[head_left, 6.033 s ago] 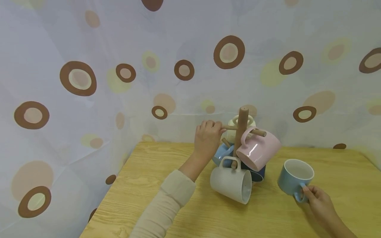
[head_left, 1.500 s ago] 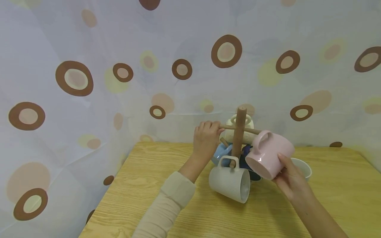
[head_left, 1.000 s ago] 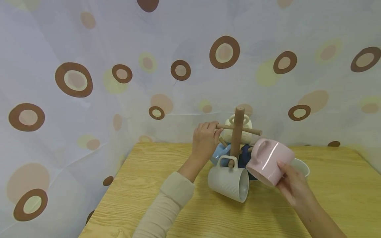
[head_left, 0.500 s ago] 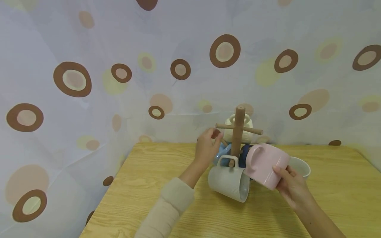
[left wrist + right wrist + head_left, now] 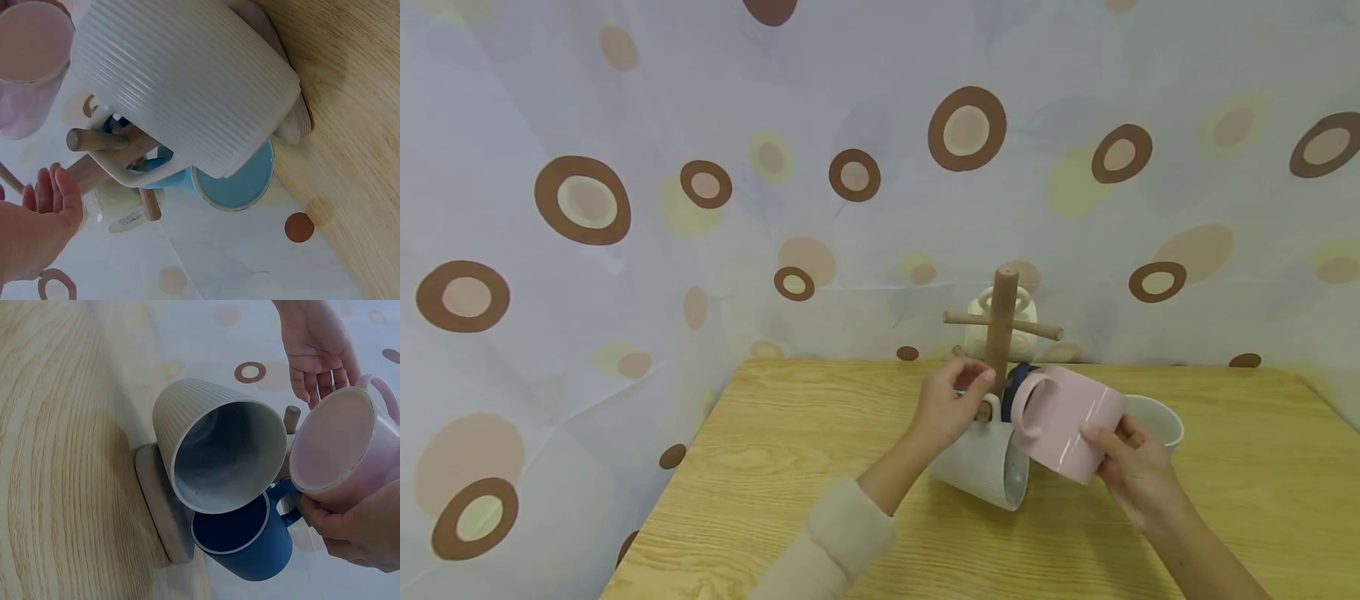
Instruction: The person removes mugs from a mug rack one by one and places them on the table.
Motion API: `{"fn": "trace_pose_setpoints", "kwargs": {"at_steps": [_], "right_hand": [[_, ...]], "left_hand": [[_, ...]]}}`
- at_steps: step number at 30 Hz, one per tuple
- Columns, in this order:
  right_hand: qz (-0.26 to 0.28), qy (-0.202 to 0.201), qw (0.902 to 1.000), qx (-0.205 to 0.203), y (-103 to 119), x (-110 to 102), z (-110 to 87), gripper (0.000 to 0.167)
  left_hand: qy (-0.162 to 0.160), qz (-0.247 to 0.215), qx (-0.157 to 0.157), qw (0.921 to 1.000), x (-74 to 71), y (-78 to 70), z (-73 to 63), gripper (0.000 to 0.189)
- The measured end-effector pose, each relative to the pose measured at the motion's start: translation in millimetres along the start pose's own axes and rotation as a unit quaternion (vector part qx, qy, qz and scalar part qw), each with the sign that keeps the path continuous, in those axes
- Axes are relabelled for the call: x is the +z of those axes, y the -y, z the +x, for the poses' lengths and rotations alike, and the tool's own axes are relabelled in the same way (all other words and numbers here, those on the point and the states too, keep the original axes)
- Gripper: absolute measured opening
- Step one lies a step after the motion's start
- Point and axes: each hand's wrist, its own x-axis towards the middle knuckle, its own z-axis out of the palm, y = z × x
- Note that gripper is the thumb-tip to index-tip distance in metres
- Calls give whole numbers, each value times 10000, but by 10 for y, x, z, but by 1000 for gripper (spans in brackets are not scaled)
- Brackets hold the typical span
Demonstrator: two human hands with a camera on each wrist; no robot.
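Note:
My right hand (image 5: 1138, 471) grips the pink mug (image 5: 1078, 421) by its body, its handle turned left. The mug is held off the wooden mug tree (image 5: 1003, 300), in front of a dark blue mug (image 5: 256, 547) that hangs there. My left hand (image 5: 951, 404) holds nothing, fingers loosely bent, just left of the pink mug's handle. In the head view it overlaps the white ribbed mug (image 5: 973, 471), which hangs by its handle on a low front peg. The tree's top crossbar (image 5: 1037, 328) carries no mug on either end.
A cream mug (image 5: 976, 340) hangs at the back of the tree. A light blue mug (image 5: 237, 184) hangs low, hidden by my left hand in the head view. Another mug (image 5: 1157, 421) stands on the table (image 5: 805, 475), right of the pink one. A patterned sheet (image 5: 880, 100) backs the table.
My right hand has set down the light blue mug, taken the pink mug off the top peg and lowered it. My left hand has let go of the peg and moved right and down.

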Motion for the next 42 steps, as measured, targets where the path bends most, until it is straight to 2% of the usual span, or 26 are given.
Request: {"fn": "trace_pose_setpoints", "kwargs": {"at_steps": [3,7,15,19,25,28,30,33,38,42], "right_hand": [[-124,-129,9998,67,9,1,-3,33],[-376,-215,9989,188,22,-2,-13,34],[-721,-118,9973,93,9,-17,-5,36],[-847,-49,9964,10,9,-2,-10,37],[-948,44,9954,-108,6,16,-29,40],[-988,118,9949,-149,11,21,-39,41],[-1084,133,9939,-136,20,27,-44,42],[-1270,113,9918,-64,36,32,-58,43],[-1808,-23,9834,118,64,36,-80,48],[-2047,-47,9788,-7,68,43,-85,49]], "left_hand": [[392,-505,-230,9977,34,-25,-39,24],[773,-1086,-598,9893,70,-76,-82,26],[917,-1878,-1369,9683,115,-152,-155,30],[1195,-2247,-1445,9562,131,-180,-187,32],[1666,-2836,-1508,9322,129,-213,-203,37],[1704,-3058,-1684,9215,122,-244,-210,39],[1638,-3164,-1781,9172,121,-263,-220,40],[1554,-3244,-1870,9141,117,-280,-235,40],[1493,-3190,-2046,9133,110,-254,-250,38],[1514,-3199,-2197,9091,106,-207,-257,37]]}}
